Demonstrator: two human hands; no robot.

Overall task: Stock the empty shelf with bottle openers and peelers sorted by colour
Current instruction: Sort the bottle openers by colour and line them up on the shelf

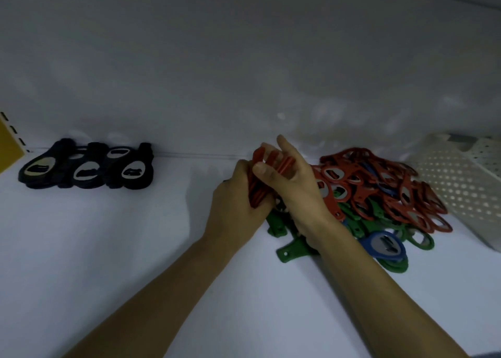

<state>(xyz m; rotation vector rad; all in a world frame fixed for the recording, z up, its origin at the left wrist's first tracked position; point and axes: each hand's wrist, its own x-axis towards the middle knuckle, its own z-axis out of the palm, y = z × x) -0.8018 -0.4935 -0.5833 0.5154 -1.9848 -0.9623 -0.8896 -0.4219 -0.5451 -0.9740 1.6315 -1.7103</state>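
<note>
Both hands close on a stack of red bottle openers [259,190] held on edge just above the middle of the shelf [108,249], near its far edge. The left hand [235,197] wraps the stack from the left, fingers curled round its near end. The right hand [295,186] comes in from the right. Its thumb [259,169] presses against the side of the stack, and its fingers are spread over the top, with red pieces showing between them. The forefinger points up toward the back wall [217,72]. The two hands touch each other around the stack.

Under and just right of the right wrist lies a loose mixed heap. Red openers [379,184] are piled on its far and right sides, their metal insets showing. Green openers [287,252] spill out along the near side. One blue opener [385,245] lies face up on the near right, resting on green ones. More blue shows deeper in the red pile.

Right of the heap, close beside it, stands a white perforated basket [461,184]. Well apart on the far left, black openers [86,167] lie flat in a row against the back wall, overlapping one another. A yellow slotted post [8,146] stands at the left edge.
</note>
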